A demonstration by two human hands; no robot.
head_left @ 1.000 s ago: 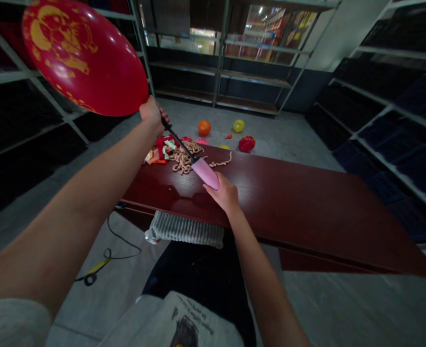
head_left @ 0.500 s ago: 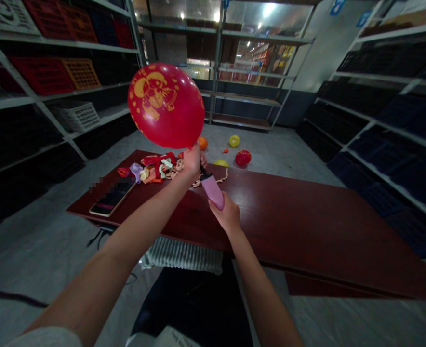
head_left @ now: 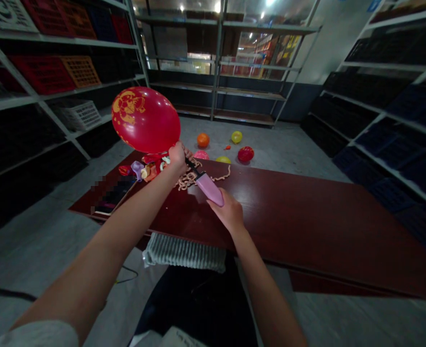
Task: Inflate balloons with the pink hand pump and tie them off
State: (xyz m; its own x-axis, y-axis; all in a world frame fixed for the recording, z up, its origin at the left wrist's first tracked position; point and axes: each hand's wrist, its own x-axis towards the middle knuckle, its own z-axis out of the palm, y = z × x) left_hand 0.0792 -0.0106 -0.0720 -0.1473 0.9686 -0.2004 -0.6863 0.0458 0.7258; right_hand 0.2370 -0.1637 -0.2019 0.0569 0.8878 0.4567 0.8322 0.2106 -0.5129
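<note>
An inflated red balloon (head_left: 146,123) with yellow printed figures floats up and left of my left hand (head_left: 179,156), whose fingers are closed round its neck. From that hand a black rod leads to a pink hand balloon pump (head_left: 210,188). My right hand (head_left: 229,210) grips the pump's near end, and the pump slants over the table. The join between balloon and nozzle is hidden by my left fingers. Limp balloons (head_left: 138,169) in purple, red and other colours lie beyond my left forearm. Beside them is a tangle of curly beige strips (head_left: 187,180).
On the left of the dark red table (head_left: 292,217) lies a phone (head_left: 117,195). Beyond its far edge, on the floor, are an orange balloon (head_left: 203,140), a yellow balloon (head_left: 236,137) and a patterned red balloon (head_left: 246,154). Shelves with crates (head_left: 41,72) stand at the sides.
The red balloon and my left hand have moved left and slightly down. More of the pump's black rod shows between my hands. My right hand has hardly moved.
</note>
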